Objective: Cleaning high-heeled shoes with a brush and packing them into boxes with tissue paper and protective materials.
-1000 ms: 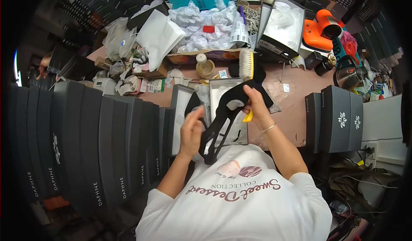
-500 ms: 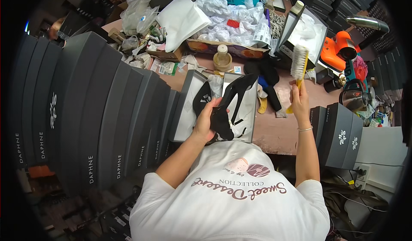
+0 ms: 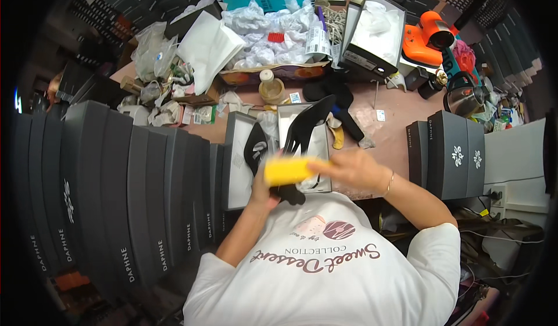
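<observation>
My left hand [image 3: 261, 191] is wrapped round a black high-heeled shoe [image 3: 310, 121], held tilted above an open grey shoebox [image 3: 235, 181]. In my right hand [image 3: 359, 170] is a yellow-backed brush [image 3: 287, 170], blurred by motion. The brush lies across the shoe in front of my left fingers, and its bristles are hidden beneath its back. Another black shoe [image 3: 253, 147] rests in the left part of the shoebox, beside clear plastic wrapping.
Stacked dark shoeboxes [image 3: 110, 181] rise on my left, with more boxes [image 3: 447, 151] at right. Behind the work are a glue jar [image 3: 271, 89], a carton of crumpled tissue [image 3: 273, 73], an orange heat-gun stand [image 3: 423, 46] and a metal kettle [image 3: 464, 98].
My right hand has swung down and left, bringing the raised brush onto the shoe. My left hand still holds the shoe, now slightly lower. The view has shifted.
</observation>
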{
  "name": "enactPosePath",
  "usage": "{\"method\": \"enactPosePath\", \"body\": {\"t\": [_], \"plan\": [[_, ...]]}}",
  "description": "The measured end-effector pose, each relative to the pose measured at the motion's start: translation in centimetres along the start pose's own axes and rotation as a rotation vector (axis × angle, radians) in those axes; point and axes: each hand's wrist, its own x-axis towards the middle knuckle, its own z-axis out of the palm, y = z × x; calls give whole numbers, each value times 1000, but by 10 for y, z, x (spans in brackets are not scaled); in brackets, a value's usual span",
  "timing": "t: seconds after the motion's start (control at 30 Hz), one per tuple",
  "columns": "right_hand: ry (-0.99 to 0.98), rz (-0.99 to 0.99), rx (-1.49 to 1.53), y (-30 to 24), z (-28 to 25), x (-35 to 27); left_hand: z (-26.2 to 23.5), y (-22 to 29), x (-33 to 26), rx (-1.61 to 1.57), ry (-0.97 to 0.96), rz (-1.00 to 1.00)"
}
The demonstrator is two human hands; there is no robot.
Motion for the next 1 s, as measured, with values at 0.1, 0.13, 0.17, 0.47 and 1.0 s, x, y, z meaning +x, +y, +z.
{"method": "enactPosePath", "body": {"t": [0.1, 0.13, 0.17, 0.47, 1.0], "plan": [[69, 334, -108, 56, 3, -3, -30, 11, 13, 252, -206, 45], [152, 388, -101, 67, 1, -3, -15, 10, 5, 393, -172, 220], [209, 314, 12, 54, 12, -11, -19, 11, 3, 697, -187, 420], [139, 263, 152, -4, -15, -17, -21, 28, -15, 1556, -219, 868], [111, 1062, 1527, -3, 28, -8, -22, 44, -47, 1485, -414, 486]]}}
